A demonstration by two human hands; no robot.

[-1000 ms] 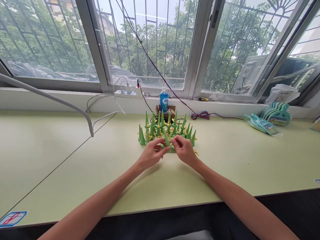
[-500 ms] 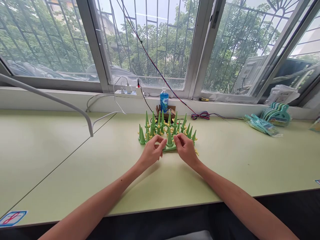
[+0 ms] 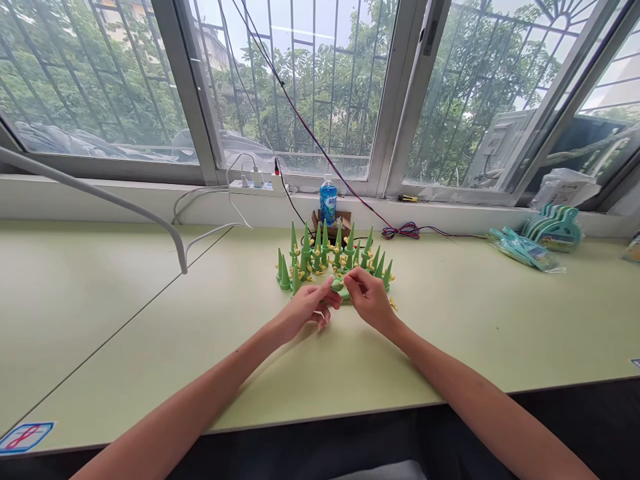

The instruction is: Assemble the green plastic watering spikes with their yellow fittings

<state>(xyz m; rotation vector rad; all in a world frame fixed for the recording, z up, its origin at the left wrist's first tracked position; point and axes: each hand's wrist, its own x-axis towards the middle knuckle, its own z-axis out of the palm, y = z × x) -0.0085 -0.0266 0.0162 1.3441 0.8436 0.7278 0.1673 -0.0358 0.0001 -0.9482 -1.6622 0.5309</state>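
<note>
My left hand [image 3: 315, 303] holds a green cone [image 3: 337, 285] between thumb and fingers, tipped over so that it looks short and round. Close against its right side, my right hand [image 3: 369, 293] is closed in a pinch; whatever lies between its fingertips is too small to make out. Behind both hands stands a cluster of upright green cones [image 3: 306, 245] with small yellow pieces [image 3: 317, 251] stuck on or around them. Part of a green base [image 3: 345, 294] shows under the hands, mostly hidden.
A blue bottle [image 3: 328, 201] stands in a small brown box behind the cones. Coiled wires [image 3: 401, 231] and teal packaged items [image 3: 525, 250] lie farther right. A grey hose [image 3: 150, 212] hangs over the left of the pale table [image 3: 240, 380].
The cone that stood upright between my hands is now tipped over in my left hand, which moved slightly right. My right hand moved a little left, up to the cone.
</note>
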